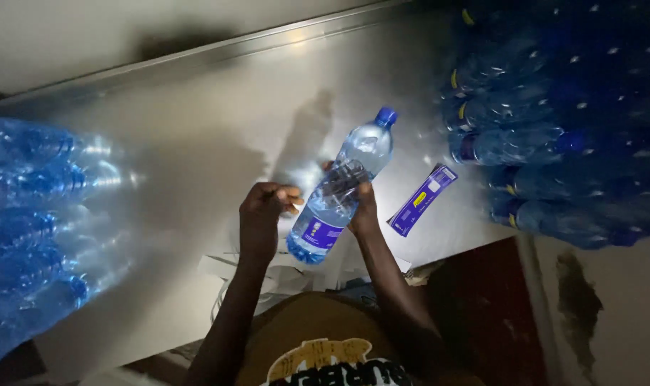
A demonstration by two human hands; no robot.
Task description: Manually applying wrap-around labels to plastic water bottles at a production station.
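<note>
Item: 1 clear water bottle (343, 187), blue cap, purple label, tilted above our steel table (218, 121). Our right hand (364, 207) grips its middle; our left hand (262, 218) pinches closed just beside it. Nearby: 1 loose purple label (423, 199); bottle stacks left (35, 214) and right (554, 129).

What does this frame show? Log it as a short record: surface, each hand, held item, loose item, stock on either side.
surface: metal table, dimly lit
right hand: grips clear water bottle, blue cap, tilted
left hand: beside the bottle, fingers pinched; what it holds cannot be told
loose item: purple label strip lying flat right of the bottle
left side: clear bottles lying in a pile
right side: heap of blue bottles
</note>
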